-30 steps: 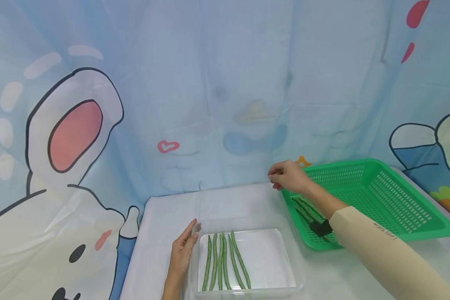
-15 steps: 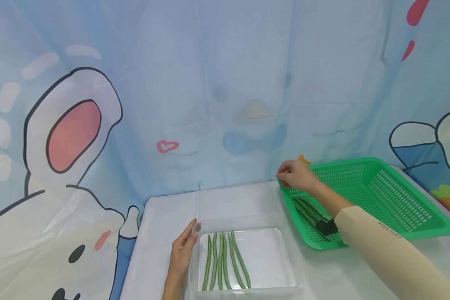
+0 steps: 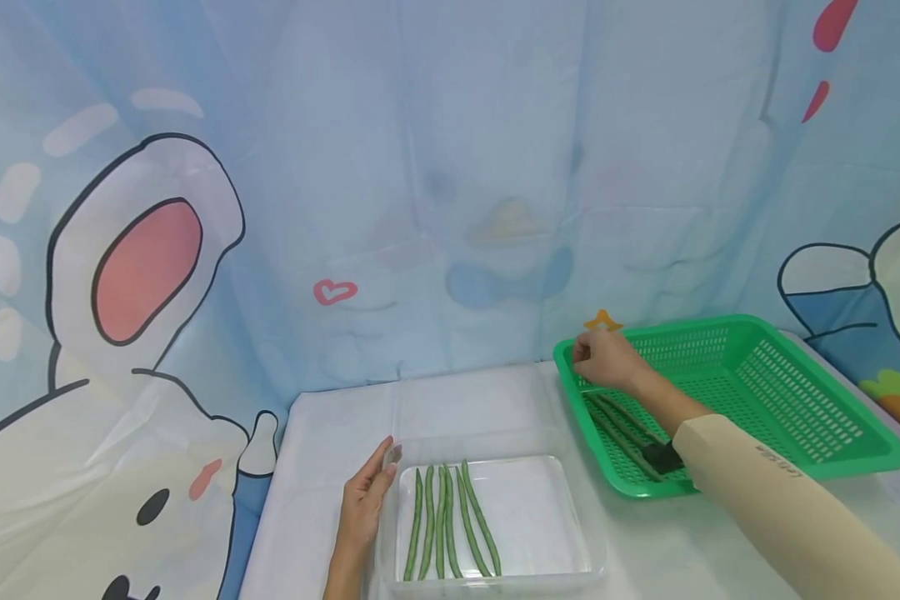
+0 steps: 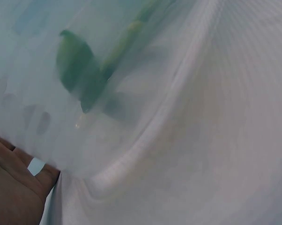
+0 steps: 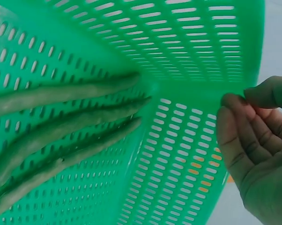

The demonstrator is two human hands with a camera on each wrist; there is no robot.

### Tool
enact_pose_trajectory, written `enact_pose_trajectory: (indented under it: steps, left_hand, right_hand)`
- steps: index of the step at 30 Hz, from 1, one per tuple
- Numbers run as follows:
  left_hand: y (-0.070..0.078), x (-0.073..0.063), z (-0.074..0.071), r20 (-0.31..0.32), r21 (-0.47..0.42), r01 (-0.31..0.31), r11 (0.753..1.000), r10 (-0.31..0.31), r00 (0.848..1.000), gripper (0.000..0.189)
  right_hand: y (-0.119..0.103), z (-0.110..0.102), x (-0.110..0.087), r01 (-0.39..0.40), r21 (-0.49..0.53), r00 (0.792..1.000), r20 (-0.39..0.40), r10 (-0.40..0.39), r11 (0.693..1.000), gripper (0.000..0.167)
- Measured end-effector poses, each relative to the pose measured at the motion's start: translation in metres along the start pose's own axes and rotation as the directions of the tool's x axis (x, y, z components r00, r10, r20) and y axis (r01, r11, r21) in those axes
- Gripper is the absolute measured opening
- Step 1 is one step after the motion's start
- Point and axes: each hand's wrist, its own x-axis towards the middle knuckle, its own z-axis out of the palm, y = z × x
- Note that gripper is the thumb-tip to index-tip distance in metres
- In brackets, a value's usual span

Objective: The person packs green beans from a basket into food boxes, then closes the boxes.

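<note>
Several green beans (image 3: 440,521) lie side by side in the left half of a clear plastic box (image 3: 495,590). My left hand (image 3: 363,500) grips the box's left wall near its far corner; in the left wrist view part of this palm (image 4: 14,187) shows at the lower left. My right hand (image 3: 606,358) is over the far left corner of a green basket (image 3: 765,400), its fingers loosely curled with nothing between them. In the right wrist view the thumb and fingers (image 5: 258,140) overlap the basket's rim. Three green beans (image 5: 61,117) lie on the basket floor beside this hand.
The basket stands on the right, close to the box's right wall. A white cloth (image 3: 345,408) covers the table, and a blue printed curtain (image 3: 435,167) hangs right behind it. A dark wrist device (image 3: 663,457) on my right arm hides part of the basket floor.
My right hand has moved right, from the basket's outer left edge to over its far left corner. The left hand, box and beans have not visibly moved.
</note>
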Motion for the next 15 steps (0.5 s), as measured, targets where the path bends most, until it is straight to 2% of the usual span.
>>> enact_pose_trajectory:
  steps: [4, 10, 15]
  left_hand:
    - [0.0, 0.0, 0.0, 0.001, -0.008, -0.002, 1.0, 0.002, 1.0, 0.051]
    - [-0.001, 0.0, 0.0, 0.007, -0.013, -0.009, 1.0, 0.009, 1.0, 0.051]
    - [-0.001, 0.0, 0.0, 0.001, -0.003, -0.011, 1.0, 0.011, 1.0, 0.051]
  right_hand:
    - [0.007, 0.003, 0.001, -0.024, -0.084, 0.999, 0.043, 0.028, 0.996, 0.017]
    - [0.015, 0.007, -0.001, -0.075, -0.226, 0.984, 0.139, 0.109, 0.971, 0.016]
    - [0.021, 0.01, -0.003, -0.138, -0.243, 0.967, 0.177, 0.184, 0.96, 0.034]
